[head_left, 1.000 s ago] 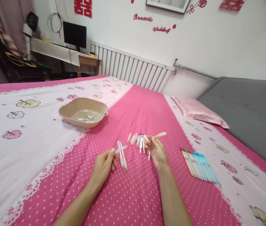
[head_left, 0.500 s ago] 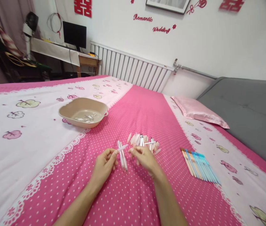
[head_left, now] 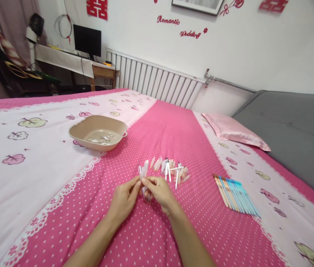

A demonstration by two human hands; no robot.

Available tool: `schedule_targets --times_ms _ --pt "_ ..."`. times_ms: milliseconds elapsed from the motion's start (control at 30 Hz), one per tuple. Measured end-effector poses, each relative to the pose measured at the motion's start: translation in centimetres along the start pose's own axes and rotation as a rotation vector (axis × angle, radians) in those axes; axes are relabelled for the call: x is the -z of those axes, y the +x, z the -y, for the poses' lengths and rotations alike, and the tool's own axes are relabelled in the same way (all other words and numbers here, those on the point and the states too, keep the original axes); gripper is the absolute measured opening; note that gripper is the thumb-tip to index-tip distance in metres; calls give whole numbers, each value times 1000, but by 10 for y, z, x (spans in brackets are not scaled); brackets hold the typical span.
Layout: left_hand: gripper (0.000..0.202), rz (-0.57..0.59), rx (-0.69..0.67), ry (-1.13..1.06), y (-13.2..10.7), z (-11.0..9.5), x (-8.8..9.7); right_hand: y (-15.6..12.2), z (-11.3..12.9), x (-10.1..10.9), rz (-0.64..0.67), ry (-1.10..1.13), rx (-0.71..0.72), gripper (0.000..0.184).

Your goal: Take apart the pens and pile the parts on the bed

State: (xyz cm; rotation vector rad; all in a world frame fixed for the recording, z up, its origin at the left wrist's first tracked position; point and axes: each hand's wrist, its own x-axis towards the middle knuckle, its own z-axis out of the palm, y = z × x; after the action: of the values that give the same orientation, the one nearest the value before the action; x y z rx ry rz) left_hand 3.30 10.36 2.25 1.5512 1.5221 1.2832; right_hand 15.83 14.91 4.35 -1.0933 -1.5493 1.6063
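Note:
My left hand [head_left: 125,196] and my right hand [head_left: 158,191] meet in front of me, both closed with thumbs and fingertips pinching. Between them is a pale translucent pen barrel [head_left: 145,168], pointing away from me. Its lower end is hidden by my fingers. Whitish pens [head_left: 147,197] lie on the bedspread beneath, mostly covered by my hands. Just beyond is a loose pile of pale pink pen parts [head_left: 157,164], with several thin white refills [head_left: 168,171] with dark tips among them.
Right of my hands lies a row of blue and beige pens [head_left: 236,194]. A beige plastic basin [head_left: 76,134] holding small white scraps stands at the left. A pink pillow [head_left: 234,131] rests by the grey headboard [head_left: 290,122]. Everything is on a pink dotted bedspread [head_left: 168,122].
My right hand has moved left to meet my left hand at the pen barrel. The barrel has swung from slanting rightward to pointing away from me.

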Motion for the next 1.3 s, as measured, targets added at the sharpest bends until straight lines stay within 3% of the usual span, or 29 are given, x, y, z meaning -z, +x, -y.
schedule_targets --times_ms 200,267,333,400,500,600,767,833,900,967,1033,1133,1300 --pt "38 35 -16 205 -6 -3 -1 3 0 8 -39 -62 5 35" --pt "42 38 -5 233 -6 -5 -1 5 -1 23 -147 -227 19 32" --pt "43 23 9 223 -5 -5 -1 7 -3 44 -358 -528 33 33" --pt "40 9 21 201 -4 -5 -1 10 -5 64 -499 -674 9 35" --pt "36 20 25 216 -4 -3 -1 10 -9 86 -631 -886 -82 37" --pt "34 19 18 224 -4 -3 -1 7 -7 92 -665 -1082 -200 40" --pt "32 12 39 244 -4 -4 -1 -2 6 87 -732 -1131 -233 44" --pt "32 6 46 231 -3 -4 -1 -2 8 78 -679 -1034 -134 37" --pt "32 4 52 221 -2 -3 0 0 6 63 -505 -834 -11 31" --pt "32 -2 49 223 -2 -2 0 3 -1 43 -283 -646 17 30" --pt "32 -9 41 229 -2 0 0 6 -10 24 -169 -599 2 29" --pt "31 -2 44 253 -2 2 0 8 -22 8 -174 -614 0 28" --pt "30 -6 67 290 -3 1 0 11 -25 13 -119 -348 -100 19"
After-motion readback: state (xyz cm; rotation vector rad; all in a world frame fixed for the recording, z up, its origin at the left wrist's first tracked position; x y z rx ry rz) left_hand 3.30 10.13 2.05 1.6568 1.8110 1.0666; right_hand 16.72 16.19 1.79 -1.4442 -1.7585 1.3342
